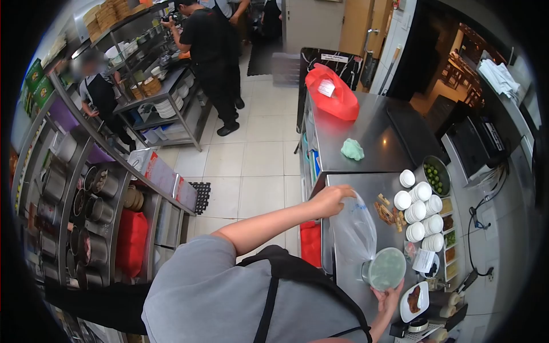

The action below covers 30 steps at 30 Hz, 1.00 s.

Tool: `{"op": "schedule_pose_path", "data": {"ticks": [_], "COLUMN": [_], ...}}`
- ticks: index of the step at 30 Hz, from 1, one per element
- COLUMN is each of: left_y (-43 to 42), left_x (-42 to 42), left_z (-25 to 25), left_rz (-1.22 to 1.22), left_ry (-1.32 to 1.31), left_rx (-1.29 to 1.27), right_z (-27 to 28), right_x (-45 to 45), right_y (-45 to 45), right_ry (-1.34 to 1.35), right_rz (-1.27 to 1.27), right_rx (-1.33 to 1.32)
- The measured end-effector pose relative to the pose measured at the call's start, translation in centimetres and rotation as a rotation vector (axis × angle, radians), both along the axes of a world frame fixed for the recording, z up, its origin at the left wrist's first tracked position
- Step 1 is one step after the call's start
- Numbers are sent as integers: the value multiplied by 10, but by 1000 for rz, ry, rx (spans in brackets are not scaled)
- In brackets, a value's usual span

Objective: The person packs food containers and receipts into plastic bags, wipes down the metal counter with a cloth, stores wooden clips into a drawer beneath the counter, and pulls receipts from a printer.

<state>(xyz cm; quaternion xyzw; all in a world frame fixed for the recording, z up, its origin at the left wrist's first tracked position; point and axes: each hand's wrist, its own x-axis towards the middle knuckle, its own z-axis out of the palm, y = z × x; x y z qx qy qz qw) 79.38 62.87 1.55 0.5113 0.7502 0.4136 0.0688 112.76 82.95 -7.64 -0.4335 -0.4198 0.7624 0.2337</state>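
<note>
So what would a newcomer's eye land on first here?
Probably the bright red bag at the steel counter's far end. Then the round lidded tub in the right hand and the clear plastic bag in the left hand, nearer the camera. Round white stacks stand toward the wall.

White cup stacks [420,203]: crowded sides, open steel at upper left

As seen in view, bare steel counter [373,180] lies upper left of the cups, leaving a hand room toward the green bundle [352,150]. Just left of them, wooden pieces [389,215] obstruct a low pass; farther left hangs the clear bag [354,228]. The lime bowl [434,177] and food trays [450,237] hem in their right. Below-left, the lidded tub [386,268] blocks the way.
</note>
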Motion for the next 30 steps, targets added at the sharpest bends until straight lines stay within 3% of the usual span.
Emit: {"op": "schedule_pose_path", "data": {"ticks": [3, 4, 9, 12, 14, 16, 18, 19, 21, 22, 24, 30], "left_y": [27, 34, 77, 85, 85, 79, 79, 81, 81, 80, 73, 62], "left_x": [12, 17, 36, 40, 40, 43, 44, 44, 45, 44, 43, 32], "left_z": [-13, -14, -107, -145, -145, -133, -127, -125, -122, -122, -134, -137], "left_rz": [-35, -54, -39, -49, -53, -58, -66, -71, -82, -88, -66, 53], "left_ry": [-1, 16, 137, 137, 143, 156, 151, 146, 158, 172, 199, 184], "left_rx": [-89, -242, -515, -590, -611, -597, -531, -456, -426, -389, -370, -398], "right_z": [-3, -2, 5, 13, 22, 53, 71, 67, 43, 24, -3, 19], "right_x": [12, 17, 37, 50, 40, -3, -64, -91, -128, -137, -148, -170], "right_y": [0, -3, -12, -9, -6, -13, -40, -50, -46, -38, -7, 3], "right_ry": [-17, -6, -48, -241, -907, -565, -414, -206, -265, -262, -736, -934], "right_rz": [-37, -52, -130, -15, -14, 53, 350, 523, 968, 976, 982, 1267], "right_rx": [22, 16, -20, 96, 1386, 1340, 1225, 1229, 1279, 1276, 1492, 1391]}}
